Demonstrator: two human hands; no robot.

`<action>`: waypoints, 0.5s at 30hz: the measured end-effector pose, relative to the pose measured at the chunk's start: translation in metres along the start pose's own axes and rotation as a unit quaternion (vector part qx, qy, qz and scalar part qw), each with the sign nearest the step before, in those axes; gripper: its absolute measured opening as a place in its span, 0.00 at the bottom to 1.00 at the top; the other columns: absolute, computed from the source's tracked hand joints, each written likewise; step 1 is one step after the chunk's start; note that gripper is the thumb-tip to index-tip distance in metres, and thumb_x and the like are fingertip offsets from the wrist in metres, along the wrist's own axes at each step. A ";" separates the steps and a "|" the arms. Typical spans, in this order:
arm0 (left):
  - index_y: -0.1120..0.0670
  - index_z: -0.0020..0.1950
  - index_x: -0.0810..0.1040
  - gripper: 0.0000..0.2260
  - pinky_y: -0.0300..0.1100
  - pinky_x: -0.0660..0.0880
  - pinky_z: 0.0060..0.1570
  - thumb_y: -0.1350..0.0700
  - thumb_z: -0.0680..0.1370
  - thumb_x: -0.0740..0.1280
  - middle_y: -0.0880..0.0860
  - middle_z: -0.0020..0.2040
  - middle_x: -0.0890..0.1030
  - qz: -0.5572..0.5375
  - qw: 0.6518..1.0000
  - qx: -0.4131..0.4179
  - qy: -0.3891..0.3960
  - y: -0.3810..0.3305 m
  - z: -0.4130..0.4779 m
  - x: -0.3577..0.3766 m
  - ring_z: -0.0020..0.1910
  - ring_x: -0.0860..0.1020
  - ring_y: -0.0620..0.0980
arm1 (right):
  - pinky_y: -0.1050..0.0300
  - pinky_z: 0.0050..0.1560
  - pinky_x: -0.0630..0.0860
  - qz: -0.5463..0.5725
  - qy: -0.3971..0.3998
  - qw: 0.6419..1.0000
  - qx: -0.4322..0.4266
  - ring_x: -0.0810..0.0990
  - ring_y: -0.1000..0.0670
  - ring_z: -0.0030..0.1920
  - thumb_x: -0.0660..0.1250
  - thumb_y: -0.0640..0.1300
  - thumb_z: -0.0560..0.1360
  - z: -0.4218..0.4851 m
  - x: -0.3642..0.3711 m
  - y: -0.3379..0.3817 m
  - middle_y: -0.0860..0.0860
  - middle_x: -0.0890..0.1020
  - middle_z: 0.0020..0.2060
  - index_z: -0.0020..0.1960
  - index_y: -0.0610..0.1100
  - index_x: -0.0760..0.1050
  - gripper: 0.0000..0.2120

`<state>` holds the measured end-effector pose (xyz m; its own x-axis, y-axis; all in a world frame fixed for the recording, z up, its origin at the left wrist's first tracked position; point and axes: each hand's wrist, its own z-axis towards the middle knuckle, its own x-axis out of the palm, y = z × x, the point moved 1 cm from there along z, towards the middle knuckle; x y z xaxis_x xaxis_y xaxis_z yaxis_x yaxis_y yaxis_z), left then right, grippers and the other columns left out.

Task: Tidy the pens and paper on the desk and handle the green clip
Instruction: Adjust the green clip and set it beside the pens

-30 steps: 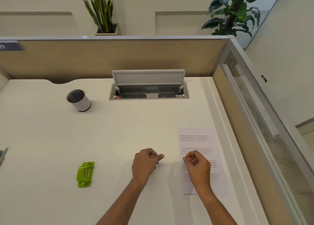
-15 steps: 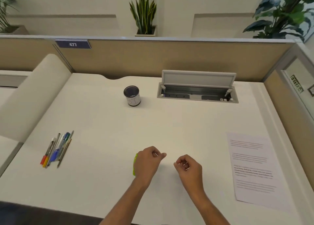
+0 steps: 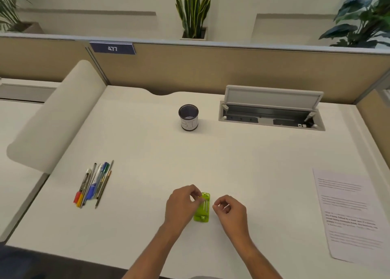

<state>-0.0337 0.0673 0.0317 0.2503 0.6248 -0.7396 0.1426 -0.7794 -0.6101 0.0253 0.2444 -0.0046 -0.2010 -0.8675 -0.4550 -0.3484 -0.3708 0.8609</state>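
Your left grip [image 3: 182, 206] curls at the green clip [image 3: 203, 213], contact unclear; right grip [image 3: 230, 211] curled, empty. A shallow pinch could skid it across the table [image 3: 253, 162].

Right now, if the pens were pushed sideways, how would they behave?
The pens look round and lie loose side by side, so they'd probably roll and scatter. They're thin and likely light; the smooth desk probably gives little grip.

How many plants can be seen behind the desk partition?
3. Left plant at the top left corner, centre plant at the top middle, right plant at the top right. Others may be hidden.
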 end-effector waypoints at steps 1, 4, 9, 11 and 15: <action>0.42 0.47 0.83 0.04 0.39 0.76 0.42 0.46 0.75 0.77 0.38 0.44 0.86 0.009 1.000 0.015 0.004 0.004 0.002 0.000 0.39 0.81 0.41 | 0.61 0.38 0.78 -0.003 0.000 1.000 0.004 0.78 0.55 0.34 0.78 0.37 0.72 0.001 0.002 -0.001 0.57 0.84 0.36 0.38 0.53 0.82 0.12; 0.42 0.52 0.82 0.08 0.39 0.74 0.44 0.45 0.75 0.76 0.38 0.50 0.84 0.054 0.995 0.081 0.020 0.015 0.005 0.001 0.43 0.81 0.41 | 0.65 0.37 0.76 -0.014 0.006 1.000 0.012 0.79 0.56 0.34 0.78 0.38 0.72 0.002 0.006 -0.003 0.58 0.85 0.36 0.39 0.53 0.82 0.12; 0.38 0.73 0.74 0.33 0.44 0.80 0.51 0.35 0.70 0.76 0.36 0.70 0.73 0.145 0.963 0.213 0.078 0.021 0.006 0.004 0.66 0.73 0.43 | 0.58 0.39 0.79 -0.013 0.016 0.999 0.043 0.79 0.56 0.32 0.76 0.38 0.73 0.007 0.009 -0.008 0.59 0.86 0.38 0.43 0.53 0.83 0.11; 0.39 0.82 0.66 0.46 0.46 0.79 0.61 0.32 0.67 0.78 0.39 0.77 0.70 0.175 0.950 0.234 0.105 0.021 0.008 0.006 0.71 0.71 0.46 | 0.56 0.41 0.81 -0.014 0.022 0.999 0.048 0.81 0.56 0.34 0.76 0.38 0.74 0.008 0.010 -0.010 0.60 0.86 0.39 0.44 0.54 0.83 0.11; 0.40 0.89 0.49 0.61 0.48 0.74 0.68 0.33 0.65 0.81 0.44 0.82 0.67 0.220 0.929 0.257 0.149 0.025 0.013 0.015 0.75 0.69 0.50 | 0.57 0.45 0.83 -0.020 0.033 0.998 0.052 0.83 0.55 0.38 0.78 0.38 0.73 0.011 0.009 -0.011 0.62 0.86 0.42 0.47 0.55 0.82 0.12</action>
<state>-0.0391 0.0580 0.0015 0.4408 0.1499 -0.8850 -0.4941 -0.7827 -0.3786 0.0169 0.2440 -0.0204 -0.1248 -0.8742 -0.4693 -0.4484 -0.3723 0.8126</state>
